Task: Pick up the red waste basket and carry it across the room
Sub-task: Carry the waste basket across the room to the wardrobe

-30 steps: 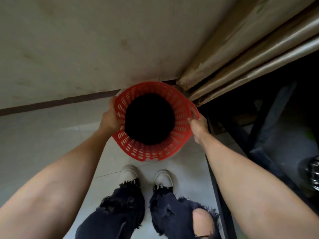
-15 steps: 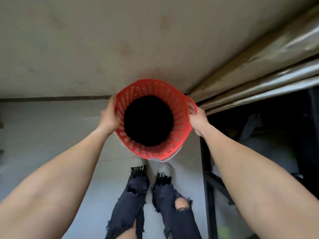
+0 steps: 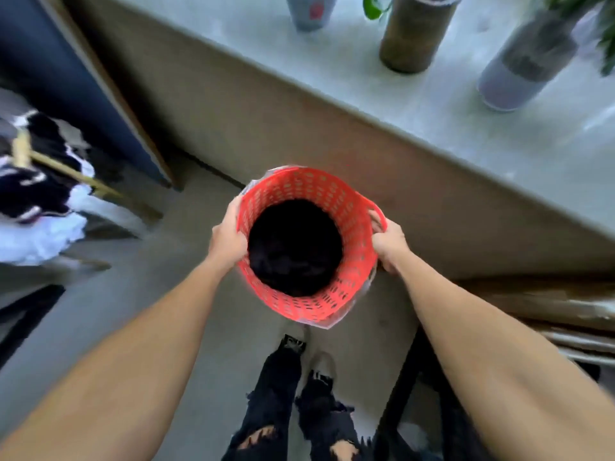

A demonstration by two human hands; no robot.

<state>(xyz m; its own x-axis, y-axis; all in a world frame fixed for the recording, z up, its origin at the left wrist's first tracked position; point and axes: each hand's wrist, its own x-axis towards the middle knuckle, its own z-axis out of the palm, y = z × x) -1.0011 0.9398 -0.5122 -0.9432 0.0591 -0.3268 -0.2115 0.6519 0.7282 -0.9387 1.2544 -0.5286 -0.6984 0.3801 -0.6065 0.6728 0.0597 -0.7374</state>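
The red waste basket (image 3: 352, 227) is a round plastic mesh bin with a dark inside, held off the floor in front of me at the centre of the head view. My left hand (image 3: 228, 239) grips its left rim. My right hand (image 3: 387, 242) grips the right rim, thumb over the edge. A clear plastic liner peeks out under its lower right side. My legs in torn dark jeans and my shoes (image 3: 294, 342) are below it on the grey floor.
A pale ledge (image 3: 449, 104) runs diagonally across the top right with several plant pots (image 3: 411, 31) on it. A dark blue panel (image 3: 50, 61) stands at the upper left, a black-and-white cloth heap (image 3: 36, 201) beside it. A black frame (image 3: 396, 404) and stacked boards (image 3: 565, 314) sit at right.
The basket has come up off the floor and away from the wall corner. The view has swung, so the ledge with pots and the blue panel have come into sight. Both hands keep their grip.
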